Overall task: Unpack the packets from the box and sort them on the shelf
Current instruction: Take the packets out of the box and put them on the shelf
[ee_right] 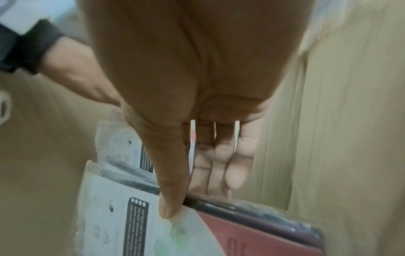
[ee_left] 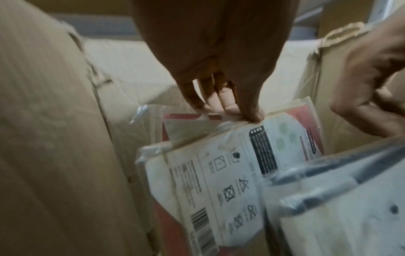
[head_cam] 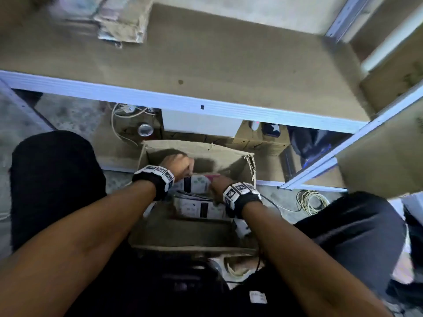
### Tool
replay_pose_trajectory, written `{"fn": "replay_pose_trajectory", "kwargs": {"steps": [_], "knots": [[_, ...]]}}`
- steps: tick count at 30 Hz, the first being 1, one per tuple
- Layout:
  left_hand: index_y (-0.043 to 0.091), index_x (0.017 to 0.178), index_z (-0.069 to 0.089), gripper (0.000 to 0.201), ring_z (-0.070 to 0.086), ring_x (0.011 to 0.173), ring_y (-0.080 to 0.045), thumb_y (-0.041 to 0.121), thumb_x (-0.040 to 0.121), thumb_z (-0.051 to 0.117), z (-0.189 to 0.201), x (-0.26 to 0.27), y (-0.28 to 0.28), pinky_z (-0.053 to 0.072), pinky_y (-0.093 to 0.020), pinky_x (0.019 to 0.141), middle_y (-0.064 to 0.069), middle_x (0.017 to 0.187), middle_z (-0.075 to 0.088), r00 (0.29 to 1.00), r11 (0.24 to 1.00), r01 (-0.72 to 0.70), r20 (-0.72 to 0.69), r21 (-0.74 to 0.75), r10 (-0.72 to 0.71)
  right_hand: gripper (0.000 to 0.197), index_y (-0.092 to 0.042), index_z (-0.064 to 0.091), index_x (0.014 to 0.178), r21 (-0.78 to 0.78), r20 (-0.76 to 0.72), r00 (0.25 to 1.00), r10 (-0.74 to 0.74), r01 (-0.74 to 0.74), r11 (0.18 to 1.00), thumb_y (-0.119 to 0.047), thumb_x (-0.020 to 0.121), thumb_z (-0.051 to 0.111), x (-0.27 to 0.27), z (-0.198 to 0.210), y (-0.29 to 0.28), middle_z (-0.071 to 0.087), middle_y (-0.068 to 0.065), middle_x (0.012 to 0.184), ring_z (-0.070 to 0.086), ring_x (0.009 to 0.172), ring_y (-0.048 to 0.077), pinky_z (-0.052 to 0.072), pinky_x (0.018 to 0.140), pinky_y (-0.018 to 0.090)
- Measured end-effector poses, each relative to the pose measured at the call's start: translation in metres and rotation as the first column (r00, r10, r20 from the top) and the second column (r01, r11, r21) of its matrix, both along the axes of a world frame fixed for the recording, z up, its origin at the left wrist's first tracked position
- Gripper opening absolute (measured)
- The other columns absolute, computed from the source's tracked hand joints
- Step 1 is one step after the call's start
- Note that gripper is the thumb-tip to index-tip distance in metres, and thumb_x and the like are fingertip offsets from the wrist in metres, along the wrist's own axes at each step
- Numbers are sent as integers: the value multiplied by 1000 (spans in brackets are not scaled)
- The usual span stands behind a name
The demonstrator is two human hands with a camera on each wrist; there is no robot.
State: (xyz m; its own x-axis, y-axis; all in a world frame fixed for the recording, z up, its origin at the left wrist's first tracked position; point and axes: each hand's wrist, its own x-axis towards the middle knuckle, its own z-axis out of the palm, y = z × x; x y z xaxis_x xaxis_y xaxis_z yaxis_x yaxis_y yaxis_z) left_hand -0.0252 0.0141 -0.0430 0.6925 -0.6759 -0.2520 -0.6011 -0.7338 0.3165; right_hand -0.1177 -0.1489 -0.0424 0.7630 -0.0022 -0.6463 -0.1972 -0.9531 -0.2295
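Both hands [head_cam: 196, 173] down on boxed packets [head_cam: 196, 183]

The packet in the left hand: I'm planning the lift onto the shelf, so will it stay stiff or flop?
The packet likely stays fairly stiff: it looks flat, like card. Its clear wrap seems slippery, so the left hand, pinching only the top edge, may slip. Probably light.

Both hands inside the box [head_cam: 249, 170], left hand [head_cam: 177, 164] beyond and left of right hand [head_cam: 220, 183], packets [head_cam: 198, 208] beneath them, shelf [head_cam: 229, 69] beyond both.
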Motion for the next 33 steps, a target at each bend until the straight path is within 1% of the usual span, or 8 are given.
{"fn": "replay_pose_trajectory", "kwargs": {"steps": [6, 10, 15, 17, 20, 25, 29, 33], "knots": [[22, 78, 69, 9, 67, 85, -16, 21, 86, 70, 59, -5, 7, 38, -24, 67, 15, 81, 66, 989, 988, -4, 142, -156, 27, 16, -6, 73, 98, -115, 119, 985, 123, -109, 987, -5, 83, 70, -5, 79, 0, 73, 9, 104, 69, 96, 26, 57, 86, 35], [25, 82, 66, 7, 64, 88, -18, 26, 89, 68, 112, -7, 11, 43, -29, 72, 11, 88, 68, 970, 980, 17, 240, -198, 32, 17, -7, 73, 102, -160, 234, 960, 154, -118, 980, -10, 85, 72, -13, 132, -2, 71, 9, 112, 66, 105, 26, 54, 90, 33], [20, 84, 60, 10, 60, 82, -21, 24, 91, 64, 185, -13, 16, 38, -29, 68, 11, 79, 59, 947, 960, 45, 317, -276, 46, 50, -16, 57, 132, -108, 447, 892, 74, -28, 994, -5, 84, 69, -33, 193, -7, 71, 11, 109, 69, 101, 28, 56, 88, 37], [18, 85, 62, 10, 59, 77, -18, 24, 92, 64, 213, -16, 18, 39, -28, 70, 13, 73, 58, 932, 953, 42, 357, -299, 71, 47, -15, 61, 124, -147, 465, 880, 100, -35, 988, -5, 79, 73, -39, 220, -10, 72, 10, 106, 69, 100, 28, 56, 90, 38], [15, 82, 68, 15, 57, 68, -8, 25, 92, 64, 252, -20, 21, 44, -26, 72, 25, 67, 51, 926, 939, 49, 367, -341, 85, 22, -15, 73, 101, -240, 482, 865, 139, -22, 971, -10, 79, 75, -43, 255, -16, 74, 6, 102, 69, 98, 24, 53, 85, 27], [15, 83, 67, 15, 57, 66, -3, 28, 90, 69, 304, -16, 26, 39, -18, 60, 11, 75, 65, 934, 891, 18, 325, -454, 147, 14, -15, 74, 97, -274, 580, 796, 174, -10, 962, -16, 83, 73, -51, 303, -28, 74, 4, 104, 65, 95, 19, 46, 81, 24], [12, 79, 63, 16, 53, 62, -6, 23, 88, 71, 332, -4, 31, 35, -18, 54, 7, 70, 61, 939, 802, -16, 266, -597, 216, 14, -15, 71, 99, -228, 653, 746, 134, 24, 973, -17, 85, 71, -49, 329, -44, 71, 2, 106, 64, 97, 20, 43, 79, 23], [11, 80, 61, 14, 54, 74, -14, 18, 89, 70, 347, 21, 36, 40, -21, 67, -1, 76, 63, 944, 729, -84, 179, -680, 276, 14, -13, 69, 102, -128, 722, 689, 68, 36, 991, -15, 88, 68, -35, 339, -62, 69, 3, 103, 57, 89, 16, 42, 79, 22]]}}
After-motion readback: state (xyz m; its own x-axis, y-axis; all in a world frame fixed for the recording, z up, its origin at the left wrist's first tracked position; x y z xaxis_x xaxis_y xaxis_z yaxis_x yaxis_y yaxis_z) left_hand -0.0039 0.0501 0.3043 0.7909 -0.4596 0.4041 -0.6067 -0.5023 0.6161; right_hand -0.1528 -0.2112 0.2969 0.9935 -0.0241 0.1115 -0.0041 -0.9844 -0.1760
